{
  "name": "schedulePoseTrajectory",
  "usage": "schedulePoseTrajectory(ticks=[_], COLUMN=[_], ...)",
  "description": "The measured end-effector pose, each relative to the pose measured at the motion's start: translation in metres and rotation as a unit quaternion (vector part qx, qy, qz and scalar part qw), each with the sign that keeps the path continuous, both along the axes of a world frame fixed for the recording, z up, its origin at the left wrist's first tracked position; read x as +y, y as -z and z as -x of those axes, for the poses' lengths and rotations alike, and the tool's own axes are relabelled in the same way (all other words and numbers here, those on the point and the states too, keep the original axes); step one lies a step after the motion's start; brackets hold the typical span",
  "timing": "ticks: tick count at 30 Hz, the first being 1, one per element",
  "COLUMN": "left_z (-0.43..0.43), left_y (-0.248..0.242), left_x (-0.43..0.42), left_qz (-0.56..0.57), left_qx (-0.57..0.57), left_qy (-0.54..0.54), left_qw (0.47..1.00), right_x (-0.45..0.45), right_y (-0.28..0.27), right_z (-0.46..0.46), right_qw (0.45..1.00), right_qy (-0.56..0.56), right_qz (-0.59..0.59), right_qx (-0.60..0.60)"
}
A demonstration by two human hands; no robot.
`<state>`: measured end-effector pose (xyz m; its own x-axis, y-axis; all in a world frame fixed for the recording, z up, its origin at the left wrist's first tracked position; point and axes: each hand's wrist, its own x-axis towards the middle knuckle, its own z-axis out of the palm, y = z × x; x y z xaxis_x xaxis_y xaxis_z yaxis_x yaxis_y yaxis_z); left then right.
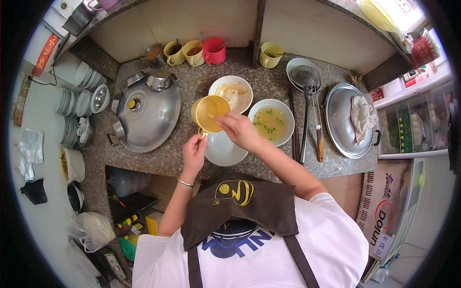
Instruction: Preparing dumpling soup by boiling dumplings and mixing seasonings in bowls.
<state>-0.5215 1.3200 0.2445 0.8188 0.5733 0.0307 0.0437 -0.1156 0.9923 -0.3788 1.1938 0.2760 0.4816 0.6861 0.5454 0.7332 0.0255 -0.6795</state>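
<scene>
My left hand (194, 153) grips the handle of a yellow mug (198, 111), tilted so its mouth faces up toward me. My right hand (240, 130) reaches to the mug's mouth with fingertips bunched at its inside; whether they pinch a spoon is not clear. Below the mug lies a white bowl (227, 151), partly covered by mug and hands. Just behind is another white bowl (236, 80) with a pale brown paste or sauce in it. To the right, a third bowl (272, 122) holds clear broth with chopped green onion.
Large lidded pots (155, 108) (340, 118) flank the bowls, the right one with a cloth (363, 117) on its lid. A wire skimmer (305, 77) rests across a bowl. Yellow mugs (194, 59) and a red mug (216, 54) stand along the back wall. Stacked plates (68, 102) are left.
</scene>
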Motion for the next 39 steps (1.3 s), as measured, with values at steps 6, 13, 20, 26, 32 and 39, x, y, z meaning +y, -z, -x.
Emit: schedulePoseTrajectory(ticks=[6,13,20,26,32,39], left_z=[0.014,0.017,0.030,0.035,0.036,0.032], left_y=[-0.007,-0.035,-0.033,-0.028,-0.019,-0.013], left_x=[0.009,0.001,0.007,0.000,-0.014,-0.030], left_qz=[-0.084,-0.245,-0.242,-0.259,-0.251,-0.194], left_qx=[0.027,0.048,0.064,-0.011,-0.037,-0.046], left_qy=[-0.008,-0.012,0.008,-0.047,-0.084,-0.082], left_qw=[0.996,0.968,0.968,0.965,0.964,0.977], right_x=[-0.021,-0.018,-0.017,-0.011,-0.004,-0.004], right_y=[-0.007,-0.017,-0.021,-0.010,0.020,0.020], right_z=[-0.004,-0.008,0.002,0.022,0.055,0.068], right_qw=[0.997,0.963,0.963,0.998,0.879,0.729], right_qy=[-0.030,-0.095,-0.085,-0.028,0.046,0.041], right_qz=[0.055,0.149,0.115,0.037,-0.034,-0.194], right_qx=[-0.048,-0.203,-0.230,-0.035,0.474,0.655])
